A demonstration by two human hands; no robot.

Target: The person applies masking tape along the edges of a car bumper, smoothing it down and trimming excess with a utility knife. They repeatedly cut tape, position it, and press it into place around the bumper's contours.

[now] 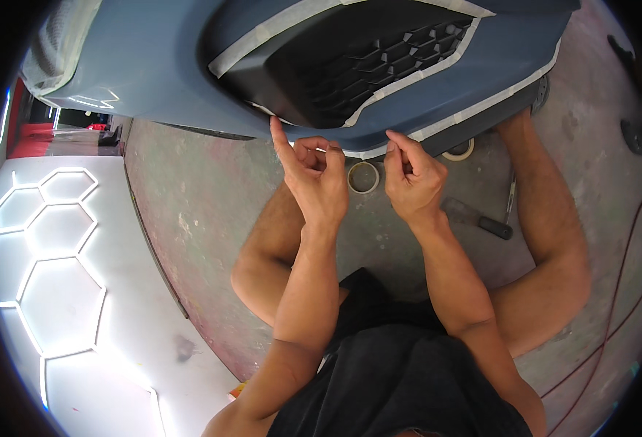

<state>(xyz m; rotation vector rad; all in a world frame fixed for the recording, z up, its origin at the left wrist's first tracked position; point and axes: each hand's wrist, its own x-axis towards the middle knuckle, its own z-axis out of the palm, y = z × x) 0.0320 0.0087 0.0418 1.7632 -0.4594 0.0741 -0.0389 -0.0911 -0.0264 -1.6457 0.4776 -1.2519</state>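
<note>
A blue-grey car bumper point(153, 65) fills the top of the view, with a black honeycomb grille point(386, 62) set in it. Pale masking tape point(408, 86) borders the grille opening. My left hand point(315, 182) has its index finger stretched up, its tip at the opening's lower left edge. The other fingers curl toward the thumb; whatever they pinch is hidden. Below the bumper's lower edge is my right hand point(417, 182), closed with thumb and index finger together. What lies between those fingertips is too small to make out.
One tape roll point(363, 178) lies on the concrete floor between my hands, another point(459, 151) farther right. A black-handled scraper point(492, 226) rests between my legs. Thin red hose point(604, 342) curves along the right. Hexagonal lights point(62, 298) glow on the white surface at left.
</note>
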